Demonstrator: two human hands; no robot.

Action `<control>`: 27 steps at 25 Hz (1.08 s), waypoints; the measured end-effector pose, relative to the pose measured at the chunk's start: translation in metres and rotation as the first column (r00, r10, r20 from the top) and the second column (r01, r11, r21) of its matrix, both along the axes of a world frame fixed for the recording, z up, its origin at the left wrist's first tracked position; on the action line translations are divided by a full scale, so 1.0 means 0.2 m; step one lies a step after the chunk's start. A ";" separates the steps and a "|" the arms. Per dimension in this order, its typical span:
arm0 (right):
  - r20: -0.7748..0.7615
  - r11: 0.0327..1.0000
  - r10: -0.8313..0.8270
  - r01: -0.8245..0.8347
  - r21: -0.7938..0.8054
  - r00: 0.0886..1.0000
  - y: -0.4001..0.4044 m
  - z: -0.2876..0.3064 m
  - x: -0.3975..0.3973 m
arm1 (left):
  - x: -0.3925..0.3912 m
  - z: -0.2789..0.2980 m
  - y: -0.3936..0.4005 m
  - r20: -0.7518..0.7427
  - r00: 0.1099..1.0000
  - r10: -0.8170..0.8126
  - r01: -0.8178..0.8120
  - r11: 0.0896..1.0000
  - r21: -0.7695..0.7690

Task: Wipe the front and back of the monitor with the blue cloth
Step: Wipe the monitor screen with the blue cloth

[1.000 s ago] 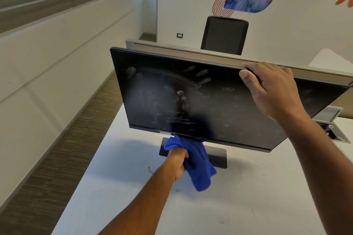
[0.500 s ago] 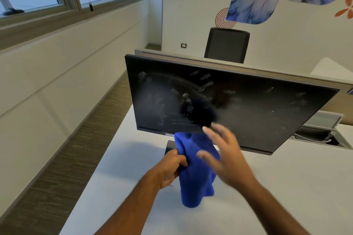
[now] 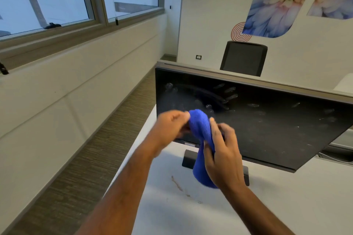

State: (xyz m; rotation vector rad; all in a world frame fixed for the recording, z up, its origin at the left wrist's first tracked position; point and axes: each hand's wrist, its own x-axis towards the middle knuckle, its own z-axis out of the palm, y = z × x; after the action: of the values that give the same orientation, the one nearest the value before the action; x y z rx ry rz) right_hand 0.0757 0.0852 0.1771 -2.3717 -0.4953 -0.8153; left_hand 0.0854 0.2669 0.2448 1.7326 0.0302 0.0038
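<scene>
Count: I see one monitor (image 3: 267, 120), one blue cloth (image 3: 201, 139), two hands.
Left hand (image 3: 170, 126): fingers curled, pinching the cloth's top.
Right hand (image 3: 222, 154): fingers wrapped round its middle.
Cloth: between both hands, before the smudged screen.

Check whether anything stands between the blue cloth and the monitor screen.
Nothing visible does. Left hand and right hand grip the bunched blue cloth before the smudged black monitor screen; open air lies between.
</scene>
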 end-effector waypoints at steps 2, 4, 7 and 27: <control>0.137 0.997 -0.028 0.038 -0.069 0.990 0.07 0.11 0.07 | 0.06 0.10 0.11 0.225 0.938 0.263 -0.257 0.965 -0.054; 0.286 0.989 -0.008 0.050 -0.141 0.958 0.15 0.22 0.16 | 0.15 0.19 0.23 0.442 0.775 0.451 -0.461 0.883 -0.091; 0.456 0.979 0.031 0.065 -0.194 0.890 0.29 0.34 0.32 | 0.30 0.29 0.35 0.613 0.653 0.444 -0.564 0.826 0.001; 0.350 0.692 0.122 0.174 -0.701 0.929 0.10 -0.10 0.48 | 0.45 0.22 0.38 0.501 0.835 0.226 -0.316 0.944 0.100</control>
State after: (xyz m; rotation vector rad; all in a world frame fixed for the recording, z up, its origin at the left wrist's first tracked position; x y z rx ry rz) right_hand 0.1717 0.1049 0.1565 -2.9403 -1.1255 -1.2803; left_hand 0.1762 0.3425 0.2895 1.8498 -0.0965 0.6738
